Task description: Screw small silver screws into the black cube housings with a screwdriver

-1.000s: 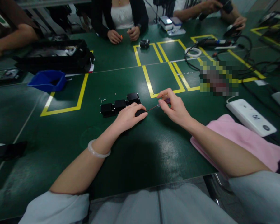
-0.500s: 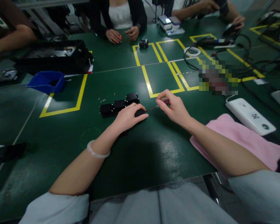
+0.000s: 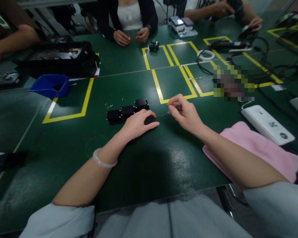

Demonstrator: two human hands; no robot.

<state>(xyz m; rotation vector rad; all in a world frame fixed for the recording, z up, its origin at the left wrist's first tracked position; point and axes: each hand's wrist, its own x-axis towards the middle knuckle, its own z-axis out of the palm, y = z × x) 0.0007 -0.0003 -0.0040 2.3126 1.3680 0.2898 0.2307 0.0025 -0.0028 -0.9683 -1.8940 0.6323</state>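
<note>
My left hand [image 3: 136,125] lies closed over a small black block [image 3: 150,119] on the green table, holding it down. My right hand [image 3: 185,114] pinches a thin screwdriver [image 3: 167,113] with a purple handle; its metal tip points left at that block. Three more black blocks [image 3: 127,111] sit in a row just left of and behind my left hand. Several tiny screws [image 3: 109,105] lie scattered beyond them.
A pink cloth [image 3: 258,148] and a white power strip [image 3: 267,124] lie at the right. A blue bin [image 3: 50,85] and a black tray [image 3: 59,59] stand at the far left. Yellow tape boxes [image 3: 173,79], cables [image 3: 263,71] and other people's hands [image 3: 131,35] are across the table.
Almost nothing moved: my right hand shifts slightly with the screwdriver at the block, and my left hand stays on it.
</note>
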